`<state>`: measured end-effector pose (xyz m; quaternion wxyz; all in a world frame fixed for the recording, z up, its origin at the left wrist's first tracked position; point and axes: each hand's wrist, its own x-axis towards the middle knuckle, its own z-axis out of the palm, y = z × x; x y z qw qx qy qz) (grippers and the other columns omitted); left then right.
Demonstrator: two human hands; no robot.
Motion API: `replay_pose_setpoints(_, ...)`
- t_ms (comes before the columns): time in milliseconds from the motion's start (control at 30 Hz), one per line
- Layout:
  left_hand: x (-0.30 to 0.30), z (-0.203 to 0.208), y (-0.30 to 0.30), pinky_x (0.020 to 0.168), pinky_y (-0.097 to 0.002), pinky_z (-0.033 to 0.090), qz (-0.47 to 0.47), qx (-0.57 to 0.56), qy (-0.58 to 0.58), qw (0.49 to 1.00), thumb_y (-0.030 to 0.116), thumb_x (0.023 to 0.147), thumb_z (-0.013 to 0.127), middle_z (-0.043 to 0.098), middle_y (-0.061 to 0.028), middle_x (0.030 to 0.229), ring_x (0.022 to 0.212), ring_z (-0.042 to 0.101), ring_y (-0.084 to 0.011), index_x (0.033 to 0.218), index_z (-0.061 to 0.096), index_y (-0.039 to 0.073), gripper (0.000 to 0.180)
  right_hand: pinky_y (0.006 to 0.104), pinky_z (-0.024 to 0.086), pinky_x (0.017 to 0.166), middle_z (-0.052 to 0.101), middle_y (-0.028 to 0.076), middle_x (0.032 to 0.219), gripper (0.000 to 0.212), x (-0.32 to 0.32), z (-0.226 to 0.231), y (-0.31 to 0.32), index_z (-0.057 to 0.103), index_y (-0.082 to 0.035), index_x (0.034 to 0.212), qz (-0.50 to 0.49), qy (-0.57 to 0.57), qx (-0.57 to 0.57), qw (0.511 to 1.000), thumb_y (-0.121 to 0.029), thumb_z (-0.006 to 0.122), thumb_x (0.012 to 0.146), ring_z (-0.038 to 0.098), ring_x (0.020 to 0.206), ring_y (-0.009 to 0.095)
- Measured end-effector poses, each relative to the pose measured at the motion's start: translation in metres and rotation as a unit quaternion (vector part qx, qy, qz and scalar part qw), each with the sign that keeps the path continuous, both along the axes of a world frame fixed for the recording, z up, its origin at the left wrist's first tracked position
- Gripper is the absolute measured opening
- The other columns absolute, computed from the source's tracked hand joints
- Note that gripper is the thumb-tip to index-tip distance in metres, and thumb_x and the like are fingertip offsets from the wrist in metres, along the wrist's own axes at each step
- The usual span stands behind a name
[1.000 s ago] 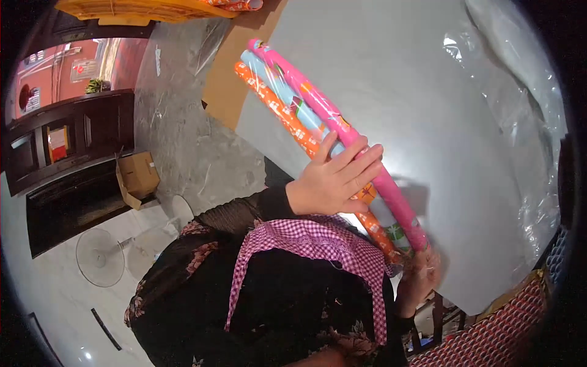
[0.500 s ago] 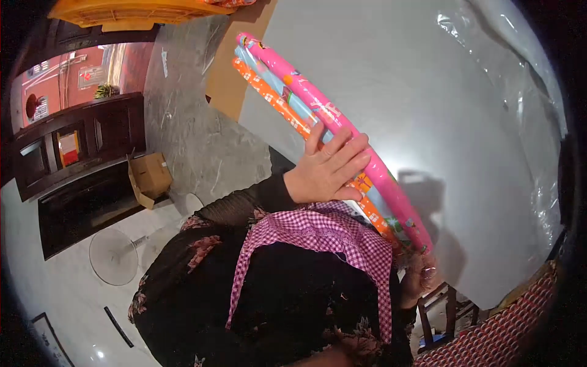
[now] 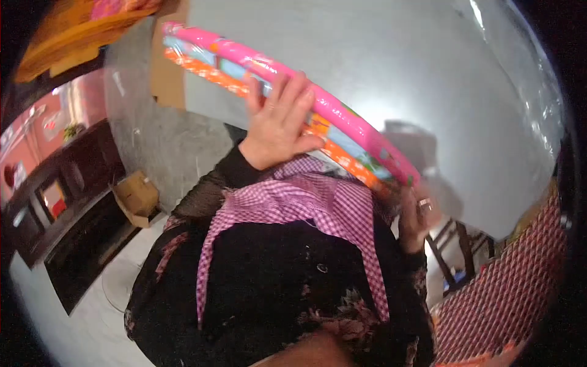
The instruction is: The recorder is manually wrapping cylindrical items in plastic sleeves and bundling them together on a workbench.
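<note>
A bundle of shiny patterned wrapping-paper rolls lies slantwise over the grey tabletop, running from upper left to lower right. The pink roll (image 3: 342,112) is on the far side, a light blue roll (image 3: 231,66) in the middle, and an orange roll (image 3: 206,72) with small white figures nearest me. My left hand (image 3: 278,122) rests across the bundle, its fingers stretched out flat over the rolls. At the bundle's lower right end is my right hand (image 3: 417,214), with a ring on one finger. It touches that end; blur and the rolls hide how its fingers are bent.
Under the rolls spreads a grey table (image 3: 391,49) with clear plastic film (image 3: 535,113) along its right side. Brown cardboard (image 3: 168,76) lies at its left edge, below an orange basket (image 3: 79,33). An opened carton (image 3: 136,194) stands left. A red woven cover (image 3: 504,300) is lower right.
My view has turned, so the bundle appears shifted left and lies flatter across the picture. Both hands stay at about the same places on the rolls.
</note>
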<state>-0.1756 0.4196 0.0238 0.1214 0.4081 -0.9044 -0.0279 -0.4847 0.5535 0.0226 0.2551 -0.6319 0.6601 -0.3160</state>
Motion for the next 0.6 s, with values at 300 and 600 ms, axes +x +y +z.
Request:
replay_pose_setpoints(300,-0.005,-0.002,-0.001,0.116,-0.0592,0.002,0.031,-0.022,0.012,0.999,0.071,0.093,0.033,0.041,-0.0193,0.149,0.143,0.031,-0.0380,0.135,0.049,0.001,0.083,0.0231,0.044,0.057,0.065,0.002,0.078,0.005,0.016,0.000,-0.008,0.067,0.001,0.087,-0.070,-0.294,0.012,0.953,0.005,0.065,0.087,0.054,0.066,0.007)
replay_pose_setpoints(600,-0.013,0.007,-0.004,0.116,-0.0593,0.002,0.028,-0.012,-0.026,0.999,0.068,0.095,0.030,0.038,-0.0151,0.153,0.144,0.030,-0.0350,0.143,0.043,0.002,0.082,0.0222,0.043,0.058,0.061,0.001,0.074,0.005,0.015,0.016,-0.022,0.065,0.002,0.085,-0.075,-0.235,0.070,0.967,0.000,0.063,0.090,0.052,0.069,0.005)
